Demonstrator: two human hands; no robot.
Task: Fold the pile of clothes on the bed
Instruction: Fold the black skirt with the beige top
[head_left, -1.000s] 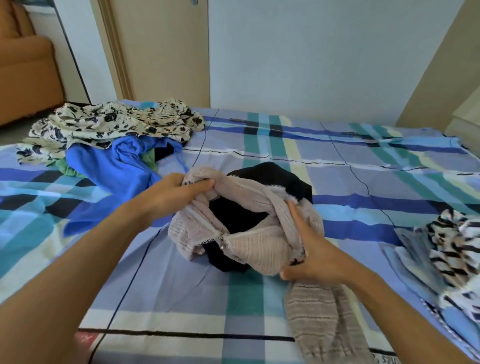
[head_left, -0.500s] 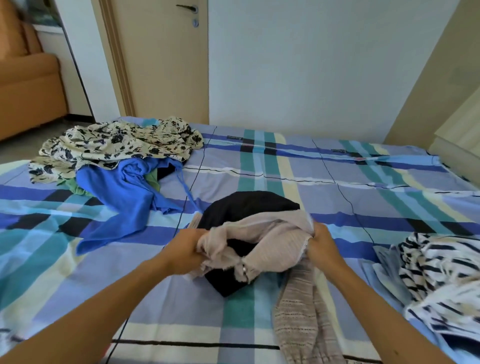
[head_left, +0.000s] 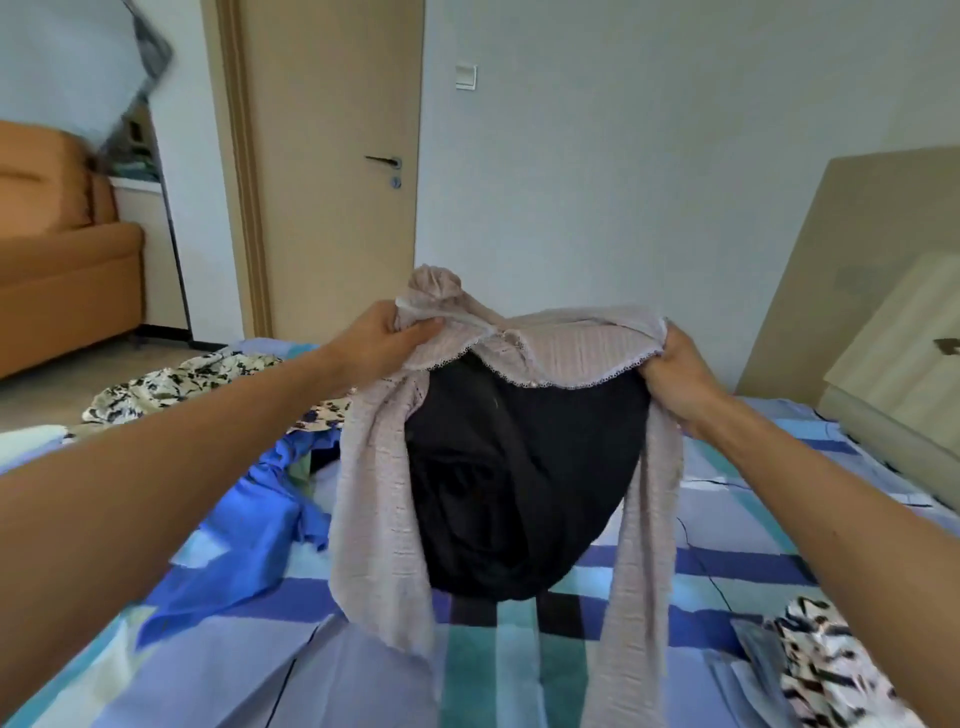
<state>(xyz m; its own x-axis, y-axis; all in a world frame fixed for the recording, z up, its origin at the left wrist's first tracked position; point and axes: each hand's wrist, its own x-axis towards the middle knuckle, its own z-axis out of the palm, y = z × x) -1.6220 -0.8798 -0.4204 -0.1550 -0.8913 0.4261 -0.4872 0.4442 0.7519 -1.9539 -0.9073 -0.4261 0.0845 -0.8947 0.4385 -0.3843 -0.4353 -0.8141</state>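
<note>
Beige ribbed lace-edged top (head_left: 561, 343), shoulders pinched by left hand (head_left: 379, 343) and right hand (head_left: 675, 376), probably needs shaking straight before laying flat.

Pale grey wall (head_left: 649, 156), closed beige door (head_left: 332, 156), orange sofa (head_left: 57, 280) at left — daylight

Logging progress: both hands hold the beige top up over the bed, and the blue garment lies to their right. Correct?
No. In the head view the blue garment lies to the left. The left hand and right hand do hold the beige top up over the bed.
</note>
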